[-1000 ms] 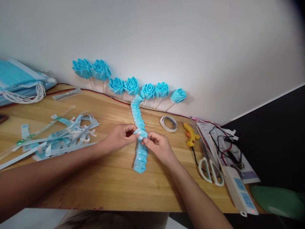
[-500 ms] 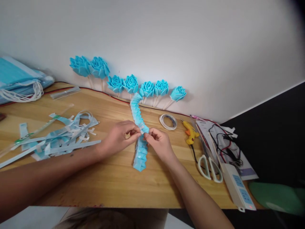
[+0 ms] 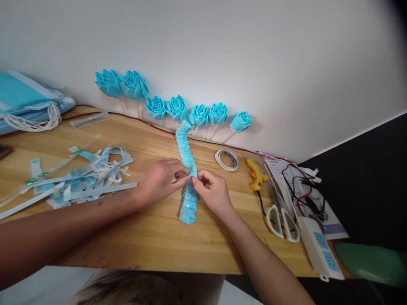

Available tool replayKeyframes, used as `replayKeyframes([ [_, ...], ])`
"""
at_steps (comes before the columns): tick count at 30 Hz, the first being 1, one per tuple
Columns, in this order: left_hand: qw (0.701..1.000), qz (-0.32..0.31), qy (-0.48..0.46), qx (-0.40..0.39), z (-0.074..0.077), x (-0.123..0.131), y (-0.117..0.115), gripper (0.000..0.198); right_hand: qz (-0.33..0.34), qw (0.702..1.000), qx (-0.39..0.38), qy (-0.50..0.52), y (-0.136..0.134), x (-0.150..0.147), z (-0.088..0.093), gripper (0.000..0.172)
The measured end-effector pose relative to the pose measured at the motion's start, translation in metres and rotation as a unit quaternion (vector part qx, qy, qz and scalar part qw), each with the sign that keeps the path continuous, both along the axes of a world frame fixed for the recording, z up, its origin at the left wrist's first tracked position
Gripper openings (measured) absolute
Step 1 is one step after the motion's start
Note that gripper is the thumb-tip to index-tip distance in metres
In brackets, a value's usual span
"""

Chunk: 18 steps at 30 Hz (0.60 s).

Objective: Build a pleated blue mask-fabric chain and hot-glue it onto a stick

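A long pleated strip of light blue fabric (image 3: 188, 205) runs over the wooden table from the flowers toward the front edge. My left hand (image 3: 162, 180) pinches it near its middle from the left side, thumb and forefinger pressed close. From the right, my right hand (image 3: 211, 190) grips the same spot, its fingertips almost meeting those of the left. A thin pale piece shows at the fingertips, too small to make out. The far end of the strip reaches a blue fabric flower (image 3: 177, 108), one of several on sticks leaning against the wall.
Cut fabric scraps (image 3: 85, 180) are heaped at left, near a stack of blue masks (image 3: 27, 99). To the right are a tape roll (image 3: 227, 160), a yellow glue gun (image 3: 256, 174), white-handled scissors (image 3: 282, 222), a power strip (image 3: 321, 248) and tangled cables (image 3: 307, 192).
Both hands stay at the strip's middle with small finger movements. The whole view has shifted slightly; the strip itself lies much as before.
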<state>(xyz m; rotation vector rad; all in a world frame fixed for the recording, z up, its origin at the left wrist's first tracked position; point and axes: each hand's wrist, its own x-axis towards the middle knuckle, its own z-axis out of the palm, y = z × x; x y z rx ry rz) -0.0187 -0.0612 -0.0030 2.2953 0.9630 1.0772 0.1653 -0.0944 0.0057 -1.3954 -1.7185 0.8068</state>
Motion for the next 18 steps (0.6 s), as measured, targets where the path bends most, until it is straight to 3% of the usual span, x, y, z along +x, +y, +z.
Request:
replayKeyframes([
  [7,1.0,-0.004,0.012,0.01,0.0014,0.0014,-0.0022,0.012,0.006,0.996,0.064,-0.058,-0.0016,-0.0005,-0.0046,0.018],
  [18,1.0,-0.022,-0.003,0.006,0.0028,0.001,-0.0031,0.016,-0.003,0.996,0.061,-0.072,-0.0022,-0.0006,-0.0045,0.019],
])
